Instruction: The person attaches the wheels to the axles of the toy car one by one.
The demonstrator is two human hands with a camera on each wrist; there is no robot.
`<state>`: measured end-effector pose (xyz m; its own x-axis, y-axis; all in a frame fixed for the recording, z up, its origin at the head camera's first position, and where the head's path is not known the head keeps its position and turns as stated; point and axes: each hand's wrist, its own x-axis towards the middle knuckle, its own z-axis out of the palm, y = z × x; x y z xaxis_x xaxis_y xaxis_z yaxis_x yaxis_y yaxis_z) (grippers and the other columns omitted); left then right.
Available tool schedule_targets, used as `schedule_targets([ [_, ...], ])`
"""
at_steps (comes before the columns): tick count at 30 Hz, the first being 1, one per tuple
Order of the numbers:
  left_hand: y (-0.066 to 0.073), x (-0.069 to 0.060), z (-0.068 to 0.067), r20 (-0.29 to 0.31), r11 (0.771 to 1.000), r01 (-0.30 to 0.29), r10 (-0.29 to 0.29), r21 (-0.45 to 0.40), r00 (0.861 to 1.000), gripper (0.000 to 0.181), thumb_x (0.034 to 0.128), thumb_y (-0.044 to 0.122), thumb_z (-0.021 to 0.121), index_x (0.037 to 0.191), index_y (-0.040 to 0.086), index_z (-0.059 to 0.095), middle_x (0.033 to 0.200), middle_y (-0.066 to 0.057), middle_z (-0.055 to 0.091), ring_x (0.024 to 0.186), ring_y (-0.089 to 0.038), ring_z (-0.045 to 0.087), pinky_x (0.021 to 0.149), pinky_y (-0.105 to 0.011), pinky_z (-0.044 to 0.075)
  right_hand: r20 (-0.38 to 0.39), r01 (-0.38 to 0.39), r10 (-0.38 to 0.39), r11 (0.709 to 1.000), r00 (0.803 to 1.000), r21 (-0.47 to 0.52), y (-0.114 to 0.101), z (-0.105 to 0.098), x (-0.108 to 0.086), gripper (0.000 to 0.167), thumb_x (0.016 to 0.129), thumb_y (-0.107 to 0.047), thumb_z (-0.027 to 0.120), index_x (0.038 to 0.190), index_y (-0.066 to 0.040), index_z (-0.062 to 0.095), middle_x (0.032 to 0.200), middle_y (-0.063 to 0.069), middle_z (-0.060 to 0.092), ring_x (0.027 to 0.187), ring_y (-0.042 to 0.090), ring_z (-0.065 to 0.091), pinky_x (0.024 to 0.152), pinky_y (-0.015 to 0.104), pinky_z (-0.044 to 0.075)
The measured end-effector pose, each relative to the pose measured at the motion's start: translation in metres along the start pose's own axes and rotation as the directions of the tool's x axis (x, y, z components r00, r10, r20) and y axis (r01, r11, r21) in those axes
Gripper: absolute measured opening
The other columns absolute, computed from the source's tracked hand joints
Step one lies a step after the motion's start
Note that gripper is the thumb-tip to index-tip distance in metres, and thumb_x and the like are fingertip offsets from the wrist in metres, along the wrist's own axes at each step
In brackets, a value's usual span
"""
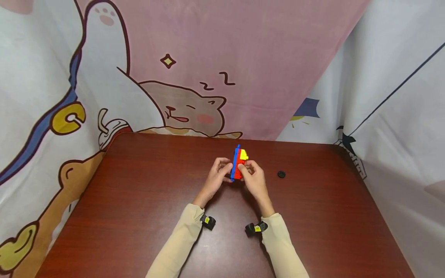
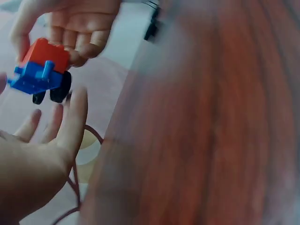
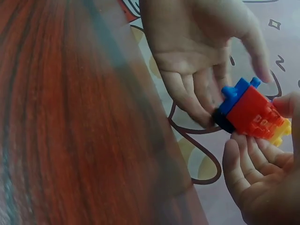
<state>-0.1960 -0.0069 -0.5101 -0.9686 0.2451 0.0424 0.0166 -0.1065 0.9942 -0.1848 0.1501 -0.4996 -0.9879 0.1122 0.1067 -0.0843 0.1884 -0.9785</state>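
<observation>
A toy block car (image 1: 238, 164) with a blue base, red body and yellow top is held above the table between both hands. My right hand (image 1: 255, 179) pinches the red body (image 3: 255, 117) between thumb and fingers. The left hand (image 1: 216, 177) is at the blue base side, its fingers loosely extended. In the left wrist view, two black wheels (image 2: 61, 87) sit under the blue base, with left fingertips close below them. From the right wrist view, left fingertips are at a black wheel (image 3: 222, 120); whether they press it is unclear.
A loose black wheel (image 1: 281, 174) lies on the brown table (image 1: 323, 216), to the right of the right hand. Black straps with small devices (image 1: 255, 228) are on both wrists. A cartoon-printed cloth (image 1: 271, 58) hangs behind the table's far edge.
</observation>
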Motion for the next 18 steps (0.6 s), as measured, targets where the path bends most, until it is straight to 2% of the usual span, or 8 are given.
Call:
schedule_targets([
  [3, 0.0, 0.001, -0.002, 0.042, 0.985, 0.087, -0.081, -0.15, 0.996, 0.042, 0.1024, 0.024, 0.054, 0.134, -0.003, 0.048, 0.112, -0.016, 0.063, 0.081, -0.012, 0.066, 0.069, -0.04, 0.061, 0.015, -0.006, 0.006, 1.0, 1.0, 0.002, 0.001, 0.0, 0.0, 0.018, 0.095, -0.014, 0.065, 0.1, 0.003, 0.062, 0.08, 0.002, 0.062, 0.059, 0.012, 0.06, 0.061, 0.046, 0.059],
  [7, -0.001, 0.001, -0.006, 0.097, 0.968, 0.159, -0.142, -0.196, 0.985, 0.044, 0.1016, 0.022, 0.056, 0.138, -0.002, 0.051, 0.113, -0.015, 0.067, 0.077, -0.014, 0.069, 0.066, -0.034, 0.061, 0.046, -0.046, 0.047, 0.999, 0.998, -0.018, 0.001, 0.001, 0.001, 0.019, 0.096, -0.016, 0.064, 0.1, 0.003, 0.063, 0.076, 0.001, 0.062, 0.059, 0.014, 0.06, 0.062, 0.042, 0.059],
  [12, -0.008, 0.002, -0.01, 0.095, 0.955, 0.178, -0.16, -0.237, 0.983, 0.043, 0.1001, 0.018, 0.059, 0.137, -0.003, 0.052, 0.106, -0.007, 0.071, 0.077, -0.013, 0.07, 0.065, -0.03, 0.06, 0.103, -0.083, 0.09, 0.994, 0.991, -0.066, -0.008, 0.0, -0.001, 0.023, 0.098, -0.017, 0.062, 0.106, 0.004, 0.065, 0.075, 0.001, 0.06, 0.065, 0.024, 0.06, 0.066, 0.045, 0.058],
  [14, -0.014, 0.002, -0.012, 0.093, 0.941, 0.185, -0.165, -0.284, 0.982, 0.041, 0.1002, 0.017, 0.058, 0.136, -0.003, 0.052, 0.1, -0.002, 0.072, 0.076, -0.012, 0.07, 0.064, -0.029, 0.059, 0.113, -0.069, 0.078, 0.994, 0.99, -0.086, -0.018, -0.001, -0.005, 0.025, 0.099, -0.017, 0.061, 0.109, 0.006, 0.065, 0.079, 0.008, 0.062, 0.07, 0.033, 0.061, 0.068, 0.046, 0.057],
  [16, -0.018, 0.004, -0.015, 0.094, 0.922, 0.192, -0.17, -0.336, 0.981, 0.038, 0.1004, 0.016, 0.056, 0.134, -0.001, 0.052, 0.095, 0.002, 0.072, 0.075, -0.012, 0.069, 0.063, -0.028, 0.058, 0.095, -0.059, 0.067, 0.995, 0.993, -0.082, -0.017, -0.003, -0.003, 0.028, 0.1, -0.02, 0.061, 0.11, 0.005, 0.066, 0.085, 0.018, 0.064, 0.077, 0.039, 0.061, 0.068, 0.043, 0.057],
  [18, -0.021, 0.006, -0.018, 0.096, 0.908, 0.196, -0.173, -0.371, 0.98, 0.037, 0.1003, 0.015, 0.055, 0.134, 0.0, 0.051, 0.093, 0.003, 0.072, 0.075, -0.012, 0.069, 0.063, -0.028, 0.057, 0.038, -0.045, 0.047, 0.998, 0.998, -0.054, -0.012, -0.008, -0.001, 0.029, 0.099, -0.025, 0.063, 0.108, 0.003, 0.067, 0.091, 0.024, 0.065, 0.082, 0.042, 0.061, 0.065, 0.036, 0.056],
])
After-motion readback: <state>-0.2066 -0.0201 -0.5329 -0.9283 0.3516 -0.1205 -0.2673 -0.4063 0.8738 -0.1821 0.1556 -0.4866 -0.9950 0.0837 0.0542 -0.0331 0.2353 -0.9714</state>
